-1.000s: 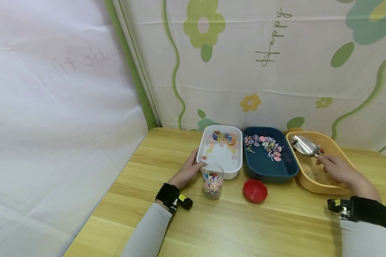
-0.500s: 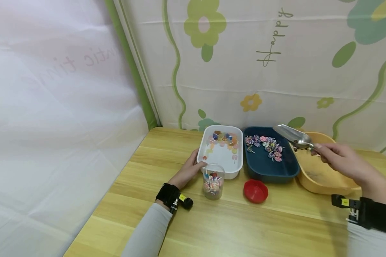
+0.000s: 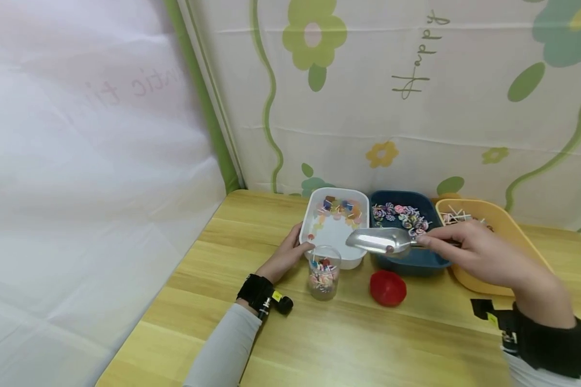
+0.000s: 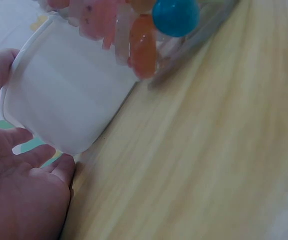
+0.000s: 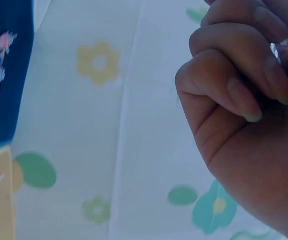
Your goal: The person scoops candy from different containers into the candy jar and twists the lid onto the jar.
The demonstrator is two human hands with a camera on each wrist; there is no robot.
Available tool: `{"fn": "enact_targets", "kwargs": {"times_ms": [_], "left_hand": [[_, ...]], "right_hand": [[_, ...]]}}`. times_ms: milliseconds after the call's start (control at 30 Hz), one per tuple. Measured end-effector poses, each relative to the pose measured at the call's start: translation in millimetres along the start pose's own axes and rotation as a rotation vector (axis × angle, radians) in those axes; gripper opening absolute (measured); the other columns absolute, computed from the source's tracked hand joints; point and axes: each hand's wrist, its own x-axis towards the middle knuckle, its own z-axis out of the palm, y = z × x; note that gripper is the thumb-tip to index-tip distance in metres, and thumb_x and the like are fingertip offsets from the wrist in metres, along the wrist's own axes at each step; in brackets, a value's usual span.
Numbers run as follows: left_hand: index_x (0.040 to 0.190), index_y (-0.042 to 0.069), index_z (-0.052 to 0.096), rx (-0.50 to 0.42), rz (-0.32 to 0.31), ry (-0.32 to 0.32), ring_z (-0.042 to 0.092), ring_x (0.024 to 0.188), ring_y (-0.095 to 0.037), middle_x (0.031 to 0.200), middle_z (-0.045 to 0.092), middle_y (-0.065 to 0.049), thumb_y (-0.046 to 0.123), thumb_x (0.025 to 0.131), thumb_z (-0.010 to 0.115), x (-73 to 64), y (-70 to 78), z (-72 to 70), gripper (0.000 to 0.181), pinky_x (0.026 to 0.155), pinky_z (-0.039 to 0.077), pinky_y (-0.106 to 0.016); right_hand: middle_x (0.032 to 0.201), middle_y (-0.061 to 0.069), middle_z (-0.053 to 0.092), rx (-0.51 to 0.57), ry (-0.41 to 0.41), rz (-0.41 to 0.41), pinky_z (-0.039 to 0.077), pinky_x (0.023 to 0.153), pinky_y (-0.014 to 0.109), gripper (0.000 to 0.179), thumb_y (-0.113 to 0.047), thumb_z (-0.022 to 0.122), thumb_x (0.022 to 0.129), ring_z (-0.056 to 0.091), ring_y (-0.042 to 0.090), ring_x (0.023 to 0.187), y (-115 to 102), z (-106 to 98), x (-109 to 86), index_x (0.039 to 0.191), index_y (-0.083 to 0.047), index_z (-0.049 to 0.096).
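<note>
My left hand (image 3: 285, 255) grips the near left corner of the white bin (image 3: 306, 232), thumb at the rim and fingers along the outer wall. In the left wrist view, the hand (image 4: 28, 175) shows beside that bin (image 4: 68, 85). Close by stands a clear jar (image 3: 324, 274) partly filled with small lollipops. My right hand (image 3: 484, 255) holds a metal scoop (image 3: 377, 239) by its handle, above the blue bin and pointing left towards the white one. A small reddish-brown piece shows at the scoop; its other contents are unclear. Curled fingers (image 5: 229, 70) fill the right wrist view's upper right.
The blue bin (image 3: 411, 269) and yellow bin (image 3: 508, 226) stand right of the white one, with small lollipops inside. A red lid (image 3: 388, 288) lies in front of the blue bin. Behind the wooden table (image 3: 368, 344) hangs a flowered cloth (image 3: 348, 107).
The right hand has lifted the scoop out of the yellow bin and carried it left over the blue bin. The left hand has kept its place on the white bin.
</note>
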Motion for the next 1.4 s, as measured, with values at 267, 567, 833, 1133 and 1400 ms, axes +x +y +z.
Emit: {"fn": "enact_targets", "kwargs": {"times_ms": [267, 567, 833, 1133, 1400], "left_hand": [[0.149, 0.026, 0.019, 0.002, 0.004, -0.009, 0.025, 0.13, -0.006, 0.151, 0.024, 0.0, 0.022, 0.095, 0.054, 0.9, 3.3, 1.0, 0.065, 0.109, 0.024, -0.037], [0.149, 0.026, 0.018, -0.007, -0.004, -0.008, 0.026, 0.13, -0.005, 0.151, 0.024, 0.001, 0.022, 0.094, 0.054, 0.8, 2.8, 2.1, 0.065, 0.109, 0.024, -0.036], [0.149, 0.024, 0.017, -0.002, 0.002, -0.013, 0.025, 0.131, -0.007, 0.151, 0.024, 0.001, 0.022, 0.095, 0.053, 3.0, 2.4, 2.0, 0.065, 0.109, 0.024, -0.037], [0.149, 0.024, 0.017, 0.001, 0.004, -0.002, 0.024, 0.133, -0.012, 0.151, 0.023, -0.001, 0.022, 0.095, 0.053, 2.2, 2.7, -0.8, 0.065, 0.109, 0.024, -0.038], [0.15, 0.022, 0.017, -0.003, 0.008, 0.007, 0.025, 0.132, -0.012, 0.151, 0.023, -0.003, 0.021, 0.095, 0.053, -1.7, -0.4, -3.5, 0.066, 0.109, 0.024, -0.038]], "right_hand": [[0.053, -0.017, 0.028, -0.03, -0.058, 0.036, 0.033, 0.041, 0.019, 0.017, -0.024, 0.059, 0.093, 0.034, 0.003, 0.042, -24, 9, 5.2, 0.088, -0.038, 0.067], [0.053, -0.019, 0.028, -0.052, -0.027, 0.009, 0.033, 0.042, 0.017, 0.019, -0.02, 0.06, 0.092, 0.034, 0.002, 0.045, -25, 5, 2.3, 0.089, -0.037, 0.068], [0.067, -0.019, 0.055, -0.097, 0.091, -0.005, 0.035, 0.047, 0.016, 0.023, -0.007, 0.065, 0.086, 0.04, 0.002, 0.051, -20, -10, -12.6, 0.097, -0.026, 0.072], [0.059, -0.006, 0.053, -0.239, 0.381, 0.397, 0.028, 0.037, 0.023, 0.026, -0.018, 0.058, 0.093, 0.036, 0.009, 0.042, 9, -49, -52.1, 0.098, 0.005, 0.068], [0.05, -0.001, 0.042, -0.364, 0.326, 0.586, 0.028, 0.037, 0.029, 0.043, -0.021, 0.045, 0.099, 0.032, 0.015, 0.04, 70, -55, -84.1, 0.093, 0.018, 0.061]]}}
